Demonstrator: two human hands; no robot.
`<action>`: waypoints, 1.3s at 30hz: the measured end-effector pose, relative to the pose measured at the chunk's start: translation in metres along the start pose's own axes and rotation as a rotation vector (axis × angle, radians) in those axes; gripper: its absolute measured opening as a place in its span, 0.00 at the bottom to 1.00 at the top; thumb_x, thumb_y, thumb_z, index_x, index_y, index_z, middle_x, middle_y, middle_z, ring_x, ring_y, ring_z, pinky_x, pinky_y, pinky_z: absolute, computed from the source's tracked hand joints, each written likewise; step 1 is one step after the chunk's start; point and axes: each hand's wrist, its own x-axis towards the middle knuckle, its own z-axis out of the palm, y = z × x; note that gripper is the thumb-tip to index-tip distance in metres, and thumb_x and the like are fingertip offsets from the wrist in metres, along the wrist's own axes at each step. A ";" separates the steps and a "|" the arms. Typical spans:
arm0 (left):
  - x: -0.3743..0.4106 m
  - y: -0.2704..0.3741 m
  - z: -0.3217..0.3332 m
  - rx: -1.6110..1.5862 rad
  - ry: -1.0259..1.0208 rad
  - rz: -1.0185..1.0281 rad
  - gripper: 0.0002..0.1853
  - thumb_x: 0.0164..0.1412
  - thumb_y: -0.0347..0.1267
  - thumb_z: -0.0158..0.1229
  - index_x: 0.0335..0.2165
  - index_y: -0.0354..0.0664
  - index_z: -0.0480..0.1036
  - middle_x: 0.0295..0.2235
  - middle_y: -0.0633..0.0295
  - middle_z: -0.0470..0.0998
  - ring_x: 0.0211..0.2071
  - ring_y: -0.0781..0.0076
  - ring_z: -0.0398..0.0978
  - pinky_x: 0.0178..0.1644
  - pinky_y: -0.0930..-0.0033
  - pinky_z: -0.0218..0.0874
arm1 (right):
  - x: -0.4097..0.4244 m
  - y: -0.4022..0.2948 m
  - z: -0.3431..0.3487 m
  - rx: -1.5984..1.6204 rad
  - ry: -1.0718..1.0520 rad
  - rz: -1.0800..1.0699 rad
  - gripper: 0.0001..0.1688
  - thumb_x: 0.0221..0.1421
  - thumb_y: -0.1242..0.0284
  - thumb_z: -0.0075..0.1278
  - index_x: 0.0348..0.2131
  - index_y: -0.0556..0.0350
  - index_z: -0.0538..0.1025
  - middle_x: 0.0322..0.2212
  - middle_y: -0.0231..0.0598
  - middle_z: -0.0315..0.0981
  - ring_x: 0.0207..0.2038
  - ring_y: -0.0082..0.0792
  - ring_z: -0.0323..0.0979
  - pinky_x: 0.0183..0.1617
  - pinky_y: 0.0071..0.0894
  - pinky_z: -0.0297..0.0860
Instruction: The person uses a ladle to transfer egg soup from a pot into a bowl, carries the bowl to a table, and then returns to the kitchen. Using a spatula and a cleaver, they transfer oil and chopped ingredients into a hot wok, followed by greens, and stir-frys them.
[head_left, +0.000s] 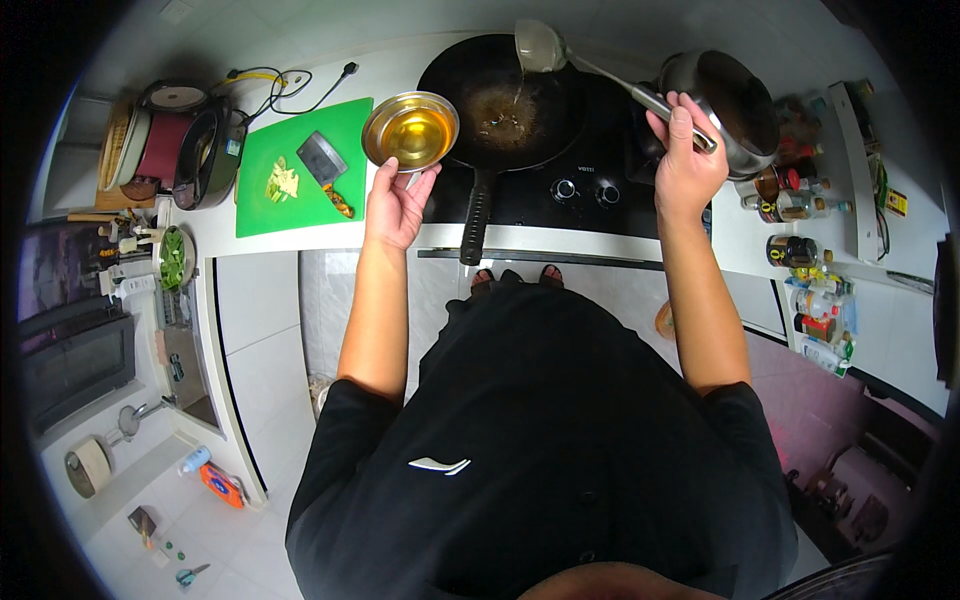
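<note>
My left hand (397, 210) holds a small stainless-steel bowl (373, 135) by its near rim, just left of the wok. Golden liquid (416, 136), which looks like oil, lies inside it. In my right hand (688, 161) is the metal handle of a ladle (538, 46), its head tilted above the far side of the black wok (559, 135). A thin stream of liquid falls from the ladle into the wok. A little liquid glistens on the browned wok bottom. The wok's long handle (477, 217) points toward me, past the counter edge.
A cleaver (322, 156) and sliced pale pieces (281, 182) lie on the green cutting board (255, 214). Right of the black gas cooktop (525, 199), near a steel pot (761, 154), stand several bottles (795, 206). At left are an appliance (202, 165) and a bowl of greens (172, 259).
</note>
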 end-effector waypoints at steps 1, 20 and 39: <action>0.000 0.001 0.000 -0.001 -0.002 -0.001 0.27 0.73 0.37 0.51 0.61 0.30 0.60 0.53 0.41 0.76 0.54 0.39 0.77 0.55 0.58 0.78 | 0.001 -0.005 0.002 0.011 -0.033 -0.065 0.18 0.67 0.76 0.56 0.49 0.76 0.76 0.46 0.56 0.78 0.48 0.41 0.80 0.52 0.39 0.82; -0.015 0.008 -0.002 -0.030 0.006 0.032 0.25 0.74 0.37 0.49 0.58 0.27 0.62 0.53 0.39 0.76 0.53 0.41 0.78 0.54 0.57 0.79 | -0.008 0.101 0.002 -0.140 0.237 0.453 0.19 0.66 0.63 0.59 0.40 0.64 0.78 0.34 0.40 0.79 0.29 0.25 0.77 0.35 0.27 0.81; -0.022 0.013 -0.004 -0.006 -0.012 0.029 0.26 0.73 0.37 0.51 0.59 0.27 0.62 0.55 0.41 0.75 0.53 0.39 0.78 0.55 0.57 0.78 | -0.018 0.138 0.007 -0.100 0.423 0.493 0.21 0.66 0.61 0.59 0.41 0.63 0.76 0.33 0.41 0.79 0.30 0.29 0.80 0.35 0.29 0.81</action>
